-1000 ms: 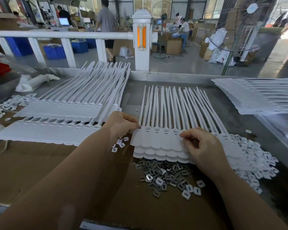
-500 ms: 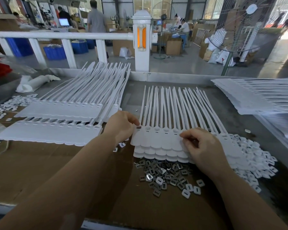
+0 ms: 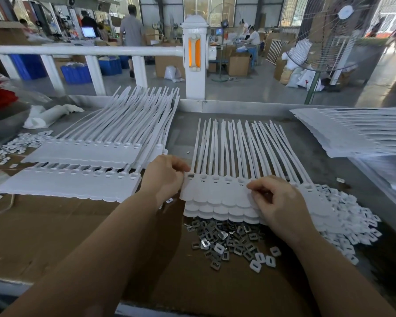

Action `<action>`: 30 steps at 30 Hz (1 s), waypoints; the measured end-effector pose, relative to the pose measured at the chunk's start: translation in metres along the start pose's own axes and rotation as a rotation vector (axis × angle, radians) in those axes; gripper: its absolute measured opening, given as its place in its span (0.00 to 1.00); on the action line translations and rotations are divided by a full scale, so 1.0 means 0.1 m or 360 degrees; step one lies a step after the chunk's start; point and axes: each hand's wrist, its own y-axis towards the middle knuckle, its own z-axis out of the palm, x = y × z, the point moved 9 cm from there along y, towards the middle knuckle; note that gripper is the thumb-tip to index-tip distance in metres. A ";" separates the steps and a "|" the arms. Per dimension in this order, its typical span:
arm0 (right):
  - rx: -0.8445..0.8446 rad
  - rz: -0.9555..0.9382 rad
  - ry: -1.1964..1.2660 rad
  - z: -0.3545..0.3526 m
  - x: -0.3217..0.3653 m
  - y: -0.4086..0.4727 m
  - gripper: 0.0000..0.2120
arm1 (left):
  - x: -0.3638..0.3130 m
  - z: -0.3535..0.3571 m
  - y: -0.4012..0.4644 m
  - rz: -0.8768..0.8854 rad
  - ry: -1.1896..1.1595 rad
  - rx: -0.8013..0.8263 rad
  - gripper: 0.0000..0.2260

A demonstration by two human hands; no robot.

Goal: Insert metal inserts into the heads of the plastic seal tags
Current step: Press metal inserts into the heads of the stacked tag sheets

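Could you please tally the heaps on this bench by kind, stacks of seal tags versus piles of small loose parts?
Stacks of seal tags: 4 (far left, near left, centre, right)
Piles of small loose parts: 3 (metal inserts, white pieces at right, white pieces at left)
Total: 7
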 end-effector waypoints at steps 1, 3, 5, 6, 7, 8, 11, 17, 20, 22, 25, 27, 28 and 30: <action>-0.0001 -0.0001 -0.0004 0.00 0.00 0.00 0.07 | -0.05 0.00 -0.03 0.0054 -0.0018 0.0004 0.08; -0.0007 -0.0004 -0.0007 -0.01 0.01 0.00 0.07 | -0.20 0.05 -0.10 0.0220 -0.0068 0.0102 0.05; -0.0015 -0.0006 0.0003 -0.01 0.01 0.00 0.07 | -0.37 0.17 -0.22 0.0403 -0.0083 0.0321 0.04; -0.0016 -0.0007 0.0007 -0.01 0.02 0.00 0.07 | -0.45 0.23 -0.29 0.0481 -0.0066 0.0456 0.03; -0.0015 -0.0009 0.0008 -0.01 0.02 0.00 0.07 | -0.51 0.31 -0.37 0.0545 -0.0047 0.0596 0.03; -0.0016 -0.0010 0.0008 -0.01 0.02 0.00 0.07 | -0.56 0.38 -0.45 0.0593 -0.0031 0.0728 0.03; -0.0025 -0.0005 0.0019 -0.01 0.02 0.00 0.07 | -0.67 0.55 -0.67 0.0718 0.0084 0.0981 0.03; -0.0021 -0.0013 0.0000 -0.01 0.02 0.00 0.07 | -0.77 0.73 -0.83 0.0794 0.0292 0.0972 0.06; -0.0017 -0.0005 0.0006 -0.01 0.02 0.00 0.07 | -0.79 0.75 -0.85 0.0793 0.0380 0.0914 0.07; -0.0010 0.0001 0.0013 -0.01 0.01 0.00 0.07 | -0.80 0.76 -0.85 0.0789 0.0425 0.0886 0.07; 0.0000 0.0002 0.0020 -0.01 0.01 0.00 0.07 | -0.81 0.77 -0.87 0.0794 0.0500 0.0883 0.09; 0.0003 0.0002 0.0017 -0.01 0.01 -0.01 0.07 | -0.81 0.78 -0.89 0.0803 0.0532 0.0883 0.10; 0.0003 0.0002 0.0013 -0.01 0.02 -0.01 0.07 | -0.82 0.78 -0.89 0.0812 0.0545 0.0880 0.10; 0.0004 0.0000 0.0011 -0.01 0.02 0.00 0.07 | -0.82 0.78 -0.90 0.0826 0.0560 0.0868 0.10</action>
